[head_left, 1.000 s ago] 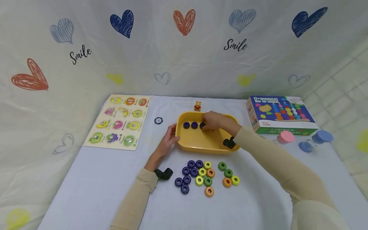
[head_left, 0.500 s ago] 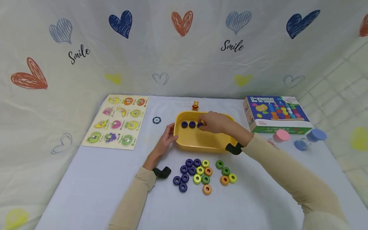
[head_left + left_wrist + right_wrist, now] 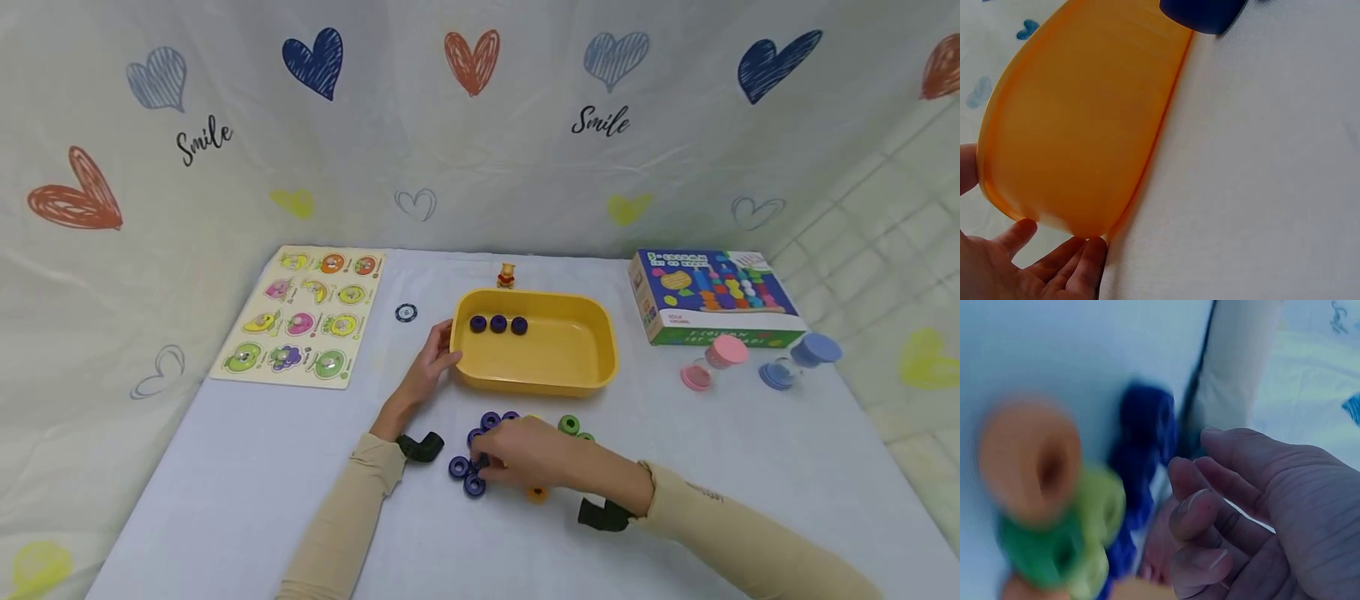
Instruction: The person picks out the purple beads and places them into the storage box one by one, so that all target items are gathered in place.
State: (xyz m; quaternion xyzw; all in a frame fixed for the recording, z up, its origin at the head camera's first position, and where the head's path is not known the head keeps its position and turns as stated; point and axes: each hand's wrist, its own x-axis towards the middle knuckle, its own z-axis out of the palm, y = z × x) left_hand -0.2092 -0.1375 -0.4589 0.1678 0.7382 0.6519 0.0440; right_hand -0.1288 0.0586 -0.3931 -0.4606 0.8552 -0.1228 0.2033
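Observation:
My left hand (image 3: pixel 429 365) grips the left end of a yellow tray (image 3: pixel 540 367); in the left wrist view its fingers (image 3: pixel 1088 262) touch the tray's end. Three dark purple ring-shaped beads (image 3: pixel 498 323) sit in a row inside, along the back left. In front of the tray, my right hand (image 3: pixel 528 450) reaches over loose beads, fingertips at the purple ones (image 3: pixel 474 485). The right wrist view shows its thumb and bent fingers apart, nothing between them. Blurred orange (image 3: pixel 1029 459), green and yellow beads lie beside it. The hand hides several beads from the head view.
A fruit puzzle board (image 3: pixel 300 317) lies at the left, with a round token (image 3: pixel 406 312) beside it. A bear figurine (image 3: pixel 506 276) stands behind the tray. At the right are a toy box (image 3: pixel 716 296) and pink (image 3: pixel 726 352) and blue (image 3: pixel 815 350) hourglass-shaped pieces.
My right hand has let go of the third purple bead in the tray and come back toward me, over the loose beads. The left hand stays at the tray's end.

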